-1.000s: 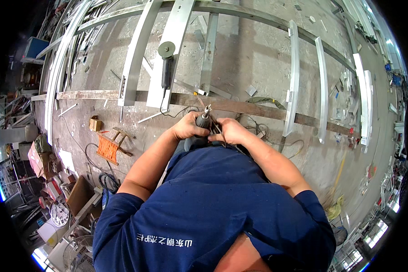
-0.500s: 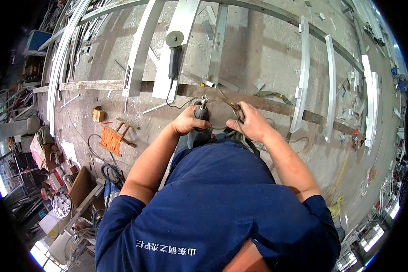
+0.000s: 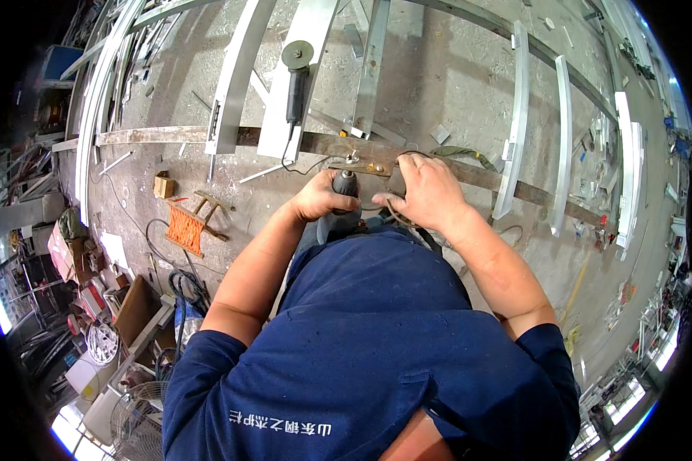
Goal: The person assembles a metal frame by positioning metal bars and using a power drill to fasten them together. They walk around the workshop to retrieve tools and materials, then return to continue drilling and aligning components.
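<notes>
My left hand is closed around a dark power drill, held upright in front of my belly with its chuck pointing away from me. My right hand is curled around one end of a long, narrow brownish tool, whose exact kind I cannot make out. This tool lies crosswise just beyond the drill's chuck, near the rusty beam. Whether it touches the chuck cannot be told. Beyond, an angle grinder with a round disc rests on a wide white metal profile.
A rusty steel beam runs crosswise ahead, bearing several pale metal profiles. To the left on the floor stand a small stool with orange webbing and a small cardboard box. Cables and piled clutter lie further left.
The tool in my right hand has swung from slanting away to lying crosswise near the drill's chuck. My right hand has shifted slightly forward; the left keeps the drill in about the same place.
</notes>
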`<state>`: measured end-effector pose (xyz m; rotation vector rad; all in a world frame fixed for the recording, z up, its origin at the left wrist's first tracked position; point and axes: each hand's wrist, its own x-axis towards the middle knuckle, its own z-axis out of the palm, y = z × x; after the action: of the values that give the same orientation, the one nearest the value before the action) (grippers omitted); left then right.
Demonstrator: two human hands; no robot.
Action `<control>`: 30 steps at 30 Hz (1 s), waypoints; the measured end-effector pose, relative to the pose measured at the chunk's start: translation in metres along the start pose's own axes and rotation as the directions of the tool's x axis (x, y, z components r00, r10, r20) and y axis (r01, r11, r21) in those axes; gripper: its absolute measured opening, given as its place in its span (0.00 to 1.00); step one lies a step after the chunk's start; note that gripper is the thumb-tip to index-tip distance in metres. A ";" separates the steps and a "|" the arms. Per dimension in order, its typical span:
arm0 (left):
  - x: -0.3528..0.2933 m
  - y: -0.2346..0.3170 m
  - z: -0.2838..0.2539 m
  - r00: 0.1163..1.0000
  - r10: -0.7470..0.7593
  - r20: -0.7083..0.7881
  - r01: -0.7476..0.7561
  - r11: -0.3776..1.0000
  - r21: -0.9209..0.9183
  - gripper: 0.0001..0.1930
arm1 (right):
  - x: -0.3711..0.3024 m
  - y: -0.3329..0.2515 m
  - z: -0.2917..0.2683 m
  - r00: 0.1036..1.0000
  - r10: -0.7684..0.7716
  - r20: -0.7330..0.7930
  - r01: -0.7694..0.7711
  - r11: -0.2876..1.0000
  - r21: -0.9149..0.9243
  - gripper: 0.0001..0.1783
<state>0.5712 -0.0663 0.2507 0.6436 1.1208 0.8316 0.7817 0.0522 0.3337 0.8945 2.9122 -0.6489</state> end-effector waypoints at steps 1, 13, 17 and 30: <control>0.001 -0.001 0.000 1.000 0.017 0.002 -0.017 1.000 0.015 0.09 | 0.000 0.000 0.000 1.000 -0.012 0.005 0.013 0.999 -0.032 0.41; 0.002 0.005 0.005 1.000 -0.008 -0.016 0.010 0.996 0.089 0.09 | 0.011 0.005 -0.015 0.951 0.091 0.296 -0.107 0.993 0.039 0.30; 0.000 0.004 0.007 1.000 0.023 -0.007 -0.022 0.994 0.112 0.10 | 0.007 0.009 -0.020 0.910 0.111 0.400 -0.240 0.926 0.291 0.33; -0.005 -0.005 0.005 0.977 0.048 0.210 -0.019 0.990 -0.141 0.23 | -0.025 0.025 0.007 0.949 0.098 0.300 -0.214 0.898 0.384 0.45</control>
<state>0.5762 -0.0736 0.2510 0.6212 0.8525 0.8404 0.8155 0.0542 0.3212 0.9672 2.4643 -1.2904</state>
